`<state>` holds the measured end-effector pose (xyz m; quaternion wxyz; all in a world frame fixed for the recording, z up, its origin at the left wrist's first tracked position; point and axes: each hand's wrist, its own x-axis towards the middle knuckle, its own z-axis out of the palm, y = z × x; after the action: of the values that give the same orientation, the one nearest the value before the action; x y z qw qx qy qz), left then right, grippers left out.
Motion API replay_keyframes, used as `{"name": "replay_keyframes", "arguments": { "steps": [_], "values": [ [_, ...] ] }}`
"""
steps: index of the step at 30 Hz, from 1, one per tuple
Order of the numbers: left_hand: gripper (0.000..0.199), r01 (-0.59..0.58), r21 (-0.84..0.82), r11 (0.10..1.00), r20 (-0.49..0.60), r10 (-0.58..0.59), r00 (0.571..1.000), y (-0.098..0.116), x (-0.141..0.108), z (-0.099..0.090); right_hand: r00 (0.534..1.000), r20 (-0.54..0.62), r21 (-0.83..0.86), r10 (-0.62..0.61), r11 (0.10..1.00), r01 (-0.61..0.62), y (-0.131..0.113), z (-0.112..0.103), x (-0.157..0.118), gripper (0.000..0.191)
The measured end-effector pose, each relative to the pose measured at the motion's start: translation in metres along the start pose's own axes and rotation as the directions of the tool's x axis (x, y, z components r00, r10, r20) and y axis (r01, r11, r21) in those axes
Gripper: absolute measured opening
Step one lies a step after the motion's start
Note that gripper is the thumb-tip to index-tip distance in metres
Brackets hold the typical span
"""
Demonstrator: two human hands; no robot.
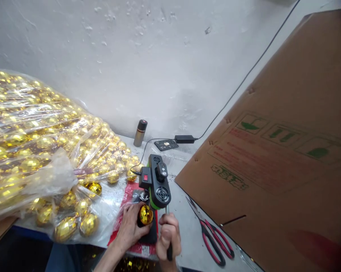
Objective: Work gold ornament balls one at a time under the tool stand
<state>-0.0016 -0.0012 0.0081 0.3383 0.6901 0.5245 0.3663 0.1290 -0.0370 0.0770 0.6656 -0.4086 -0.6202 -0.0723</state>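
the person's left hand [132, 223] has its fingers pinching a gold ball [146, 215] from the side, just beside the near end of a black machine [159, 183] on the desk [179, 202]. the right hand [168, 236] has its fingers wrapped around the machine's lever [169, 252]. red-handled scissors [211, 236] lie between that hand and a cardboard box [272, 151]; bagged gold balls [45, 139] lie at left.
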Motion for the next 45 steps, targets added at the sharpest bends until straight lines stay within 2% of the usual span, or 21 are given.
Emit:
{"name": "replay_keyframes", "arguments": {
  "steps": [2,4,5,8,10,12,14,16,18,20,22,24,28,31,33,34,36,38,41,45],
  "values": [
    [0.059,0.009,-0.009,1.000,-0.005,-0.009,1.000,0.000,0.001,-0.001,0.995,-0.006,-0.006,0.095,0.995,-0.095,-0.019,-0.004,0.025,0.037],
    [0.061,0.005,-0.024,1.000,-0.014,-0.006,1.000,-0.005,-0.002,-0.002,0.958,0.017,-0.039,0.286,0.958,-0.285,-0.038,-0.007,0.054,0.033],
    [0.062,-0.002,-0.031,1.000,-0.019,0.001,1.000,-0.010,-0.007,-0.002,0.949,0.024,-0.028,0.314,0.949,-0.313,-0.047,-0.007,0.067,0.035],
    [0.066,-0.050,-0.040,0.998,-0.010,0.049,0.999,-0.032,-0.030,-0.005,0.951,0.019,0.009,0.309,0.951,-0.310,-0.059,-0.007,0.087,0.044],
    [0.075,-0.117,-0.032,0.993,0.001,0.117,0.993,-0.047,-0.046,-0.009,0.957,-0.007,0.026,0.290,0.957,-0.290,-0.057,-0.004,0.084,0.045],
    [0.082,-0.157,0.007,0.988,-0.066,0.157,0.985,-0.053,-0.049,-0.020,0.960,-0.017,0.032,0.279,0.960,-0.279,-0.053,-0.002,0.073,0.041],
    [0.065,-0.116,0.103,0.988,-0.204,0.135,0.970,-0.048,-0.033,-0.036,0.963,-0.017,0.047,0.267,0.963,-0.266,-0.048,0.000,0.062,0.039],
    [0.043,-0.008,0.244,0.970,-0.334,0.092,0.938,-0.036,0.000,-0.057,0.967,-0.031,0.074,0.251,0.966,-0.249,-0.046,0.001,0.056,0.040],
    [0.040,0.139,0.360,0.923,-0.401,0.018,0.916,-0.022,0.038,-0.077,0.972,-0.046,0.094,0.230,0.970,-0.225,-0.046,0.002,0.055,0.042],
    [0.044,0.286,0.366,0.886,-0.382,-0.137,0.914,-0.012,0.070,-0.092,0.975,-0.050,0.096,0.218,0.972,-0.213,-0.046,0.002,0.056,0.044],
    [0.045,0.324,0.343,0.882,-0.350,-0.200,0.915,-0.007,0.091,-0.100,0.974,-0.045,0.090,0.221,0.972,-0.217,-0.046,0.002,0.057,0.043],
    [0.045,0.322,0.305,0.896,-0.320,-0.222,0.921,-0.007,0.100,-0.103,0.972,-0.045,0.082,0.231,0.970,-0.227,-0.047,0.001,0.056,0.042],
    [0.047,0.359,0.171,0.918,-0.256,-0.310,0.916,-0.012,0.094,-0.100,0.966,-0.038,0.061,0.256,0.966,-0.253,-0.050,0.001,0.058,0.042],
    [0.051,0.371,0.035,0.928,-0.189,-0.359,0.914,-0.011,0.075,-0.092,0.953,-0.035,0.046,0.300,0.953,-0.298,-0.056,0.001,0.067,0.041],
    [0.054,0.353,-0.123,0.927,-0.123,-0.367,0.922,-0.007,0.058,-0.082,0.940,-0.035,0.042,0.339,0.940,-0.338,-0.061,0.002,0.076,0.042],
    [0.057,0.351,-0.244,0.904,-0.082,-0.380,0.921,-0.005,0.050,-0.076,0.933,-0.032,0.042,0.358,0.933,-0.357,-0.063,0.002,0.080,0.043],
    [0.063,0.351,-0.482,0.803,-0.007,-0.404,0.915,-0.001,0.033,-0.062,0.922,-0.020,0.043,0.387,0.922,-0.386,-0.065,0.002,0.087,0.047],
    [0.066,0.307,-0.595,0.742,-0.004,-0.385,0.923,0.003,0.020,-0.048,0.917,-0.009,0.042,0.400,0.916,-0.399,-0.066,0.001,0.091,0.048],
    [0.058,0.197,-0.496,0.846,-0.095,-0.278,0.956,0.005,0.007,-0.032,0.921,-0.009,0.048,0.391,0.920,-0.390,-0.065,0.000,0.090,0.046],
    [0.048,0.112,-0.235,0.966,-0.127,-0.145,0.981,0.001,-0.002,-0.020,0.930,0.000,0.069,0.367,0.928,-0.366,-0.061,0.000,0.082,0.043]
  ]
}}
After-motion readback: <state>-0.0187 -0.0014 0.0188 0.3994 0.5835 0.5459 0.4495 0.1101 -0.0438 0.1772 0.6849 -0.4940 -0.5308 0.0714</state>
